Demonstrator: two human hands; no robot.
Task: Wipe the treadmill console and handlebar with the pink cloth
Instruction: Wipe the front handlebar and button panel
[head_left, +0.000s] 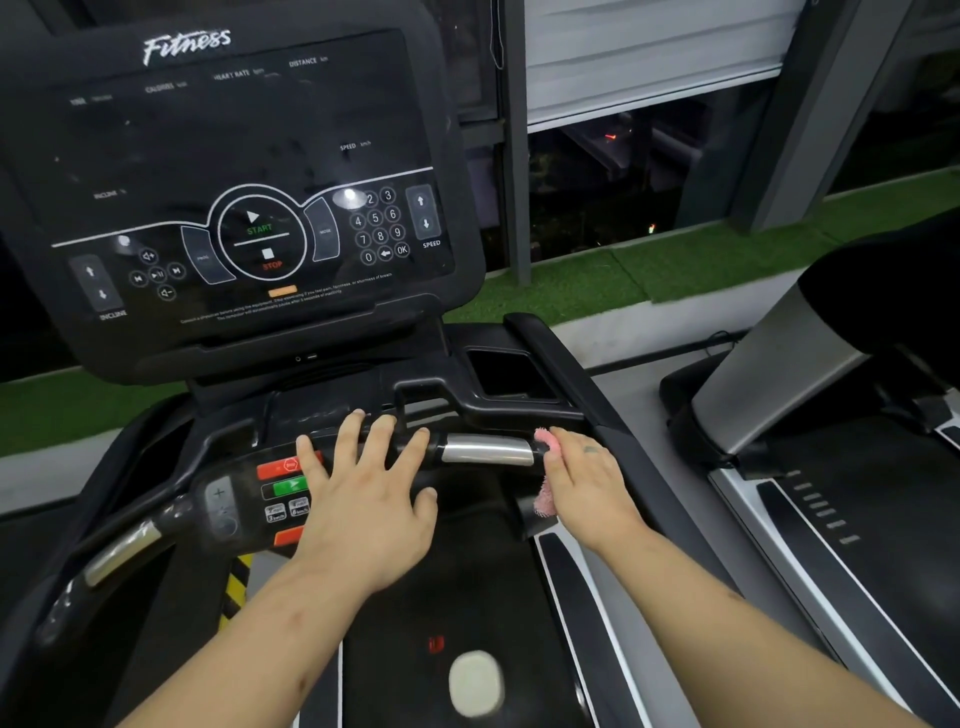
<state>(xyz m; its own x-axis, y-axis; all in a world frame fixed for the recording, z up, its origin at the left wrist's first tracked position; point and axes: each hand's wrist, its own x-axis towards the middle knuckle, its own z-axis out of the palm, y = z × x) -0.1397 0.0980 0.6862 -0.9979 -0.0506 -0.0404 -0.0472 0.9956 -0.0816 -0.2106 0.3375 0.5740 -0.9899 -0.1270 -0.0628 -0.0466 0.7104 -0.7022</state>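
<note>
Clearly the right hand (587, 483) is the working one. Its fingers are curled around the bunched pink cloth (544, 496), and it presses the cloth against the right end of the handlebar (485, 449), just where the silver grip stops. A small part of the cloth shows above the fingers and another part hangs below them. The left hand (363, 499) is wide, with the fingers spread, and it rests flat on the middle of the bar, partly over the button panel (283, 493). It holds nothing.

I judge that the task is in the handlebar step, and not near the end. The left silver grip (122, 553) and the plastic around it look dusty, so this side probably waits for the cloth. The console (234, 171) shows pale specks and smears on its dark screen. I cannot tell if it was wiped.

For moving, the bar is free to the left as far as the resting left hand, which must lift away first. On the right, the bar meets the side frame at once, below the cup recess (506, 371), so there is little room. The neighbouring treadmill (831, 467) stands well apart. Above the bar, the way up to the console is open.
</note>
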